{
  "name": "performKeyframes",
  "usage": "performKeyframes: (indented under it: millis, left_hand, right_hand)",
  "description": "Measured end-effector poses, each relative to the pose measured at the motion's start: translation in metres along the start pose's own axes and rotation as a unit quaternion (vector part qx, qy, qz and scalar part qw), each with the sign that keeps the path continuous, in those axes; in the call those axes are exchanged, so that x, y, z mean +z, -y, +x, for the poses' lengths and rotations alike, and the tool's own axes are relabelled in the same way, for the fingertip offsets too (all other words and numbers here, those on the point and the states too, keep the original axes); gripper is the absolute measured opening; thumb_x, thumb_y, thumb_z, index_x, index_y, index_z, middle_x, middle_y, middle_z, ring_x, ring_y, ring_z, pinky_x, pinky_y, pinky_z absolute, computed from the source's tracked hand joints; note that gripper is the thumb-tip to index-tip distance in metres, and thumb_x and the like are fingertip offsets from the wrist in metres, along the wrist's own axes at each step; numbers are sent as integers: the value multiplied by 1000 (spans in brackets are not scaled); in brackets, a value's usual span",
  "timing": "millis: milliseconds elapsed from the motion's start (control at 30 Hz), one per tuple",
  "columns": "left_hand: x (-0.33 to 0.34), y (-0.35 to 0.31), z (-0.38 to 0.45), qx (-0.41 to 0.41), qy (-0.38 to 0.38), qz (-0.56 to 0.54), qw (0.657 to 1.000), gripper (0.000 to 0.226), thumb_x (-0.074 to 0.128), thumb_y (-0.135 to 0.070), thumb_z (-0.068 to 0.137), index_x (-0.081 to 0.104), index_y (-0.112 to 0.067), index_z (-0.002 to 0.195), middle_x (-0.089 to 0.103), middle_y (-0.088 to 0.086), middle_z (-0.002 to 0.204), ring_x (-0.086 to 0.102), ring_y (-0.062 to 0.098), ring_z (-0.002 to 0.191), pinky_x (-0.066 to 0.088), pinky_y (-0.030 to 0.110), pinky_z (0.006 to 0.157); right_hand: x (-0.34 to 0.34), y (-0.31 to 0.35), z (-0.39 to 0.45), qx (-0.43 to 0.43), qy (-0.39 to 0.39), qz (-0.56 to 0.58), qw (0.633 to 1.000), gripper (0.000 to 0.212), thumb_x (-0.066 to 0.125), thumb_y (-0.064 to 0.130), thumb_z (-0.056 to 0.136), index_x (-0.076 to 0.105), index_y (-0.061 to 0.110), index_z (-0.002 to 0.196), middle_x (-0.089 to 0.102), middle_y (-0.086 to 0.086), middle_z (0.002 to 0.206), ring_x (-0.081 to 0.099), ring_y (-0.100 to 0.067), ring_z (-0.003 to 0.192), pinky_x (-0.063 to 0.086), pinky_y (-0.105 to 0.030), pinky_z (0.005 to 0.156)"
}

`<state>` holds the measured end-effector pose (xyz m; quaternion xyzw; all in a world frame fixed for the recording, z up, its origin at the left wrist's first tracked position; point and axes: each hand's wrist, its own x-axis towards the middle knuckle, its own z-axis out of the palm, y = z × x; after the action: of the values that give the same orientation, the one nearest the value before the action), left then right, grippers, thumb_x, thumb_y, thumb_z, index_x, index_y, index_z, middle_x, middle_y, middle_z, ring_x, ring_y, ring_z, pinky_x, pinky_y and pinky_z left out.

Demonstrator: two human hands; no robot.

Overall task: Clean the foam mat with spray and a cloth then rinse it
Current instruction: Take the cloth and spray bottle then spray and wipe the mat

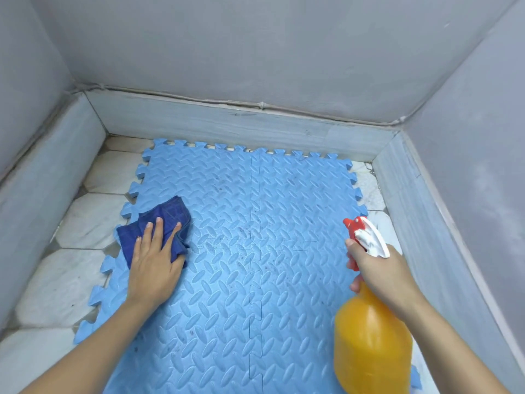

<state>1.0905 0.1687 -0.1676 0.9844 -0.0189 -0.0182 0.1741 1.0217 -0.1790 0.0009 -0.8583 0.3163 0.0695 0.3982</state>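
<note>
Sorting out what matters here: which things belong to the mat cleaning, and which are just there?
In use:
foam mat
dark blue cloth under the left hand
orange spray bottle held by the right hand

Just there:
tiled floor
grey walls

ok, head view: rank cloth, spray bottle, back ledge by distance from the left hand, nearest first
1. Cloth: dark blue, pressed flat under the left hand, on the mat's left edge.
2. Spray bottle: orange, held in the right hand, across the mat on the right.
3. Back ledge: beyond the mat's far edge, along the wall.
</note>
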Motion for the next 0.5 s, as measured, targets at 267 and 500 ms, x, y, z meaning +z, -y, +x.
performKeyframes:
  millis: [267, 500]
  left_hand:
    - [4, 2, 1, -2, -9, 29, 1000, 69, 29, -41, 83, 30, -21, 149, 17, 10, 159, 10, 28, 147, 8, 44, 118]
    - [2, 0, 0, -6, -9, 16, 1000, 57, 48, -26, 92, 35, -15, 146, 20, 13, 158, 13, 32, 146, 8, 46, 117]
  right_hand:
    - [-32, -27, -7, -6, -22, -15, 1000, 40, 68, 41, 86, 60, 10, 109, 65, -20, 89, 63, -21, 42, 54, -39, 69]
    - [-32, -28, -23, -10, -20, -28, 999, 28, 69, 36, 88, 59, 10, 90, 63, -10, 71, 66, -20, 45, 49, -27, 59]
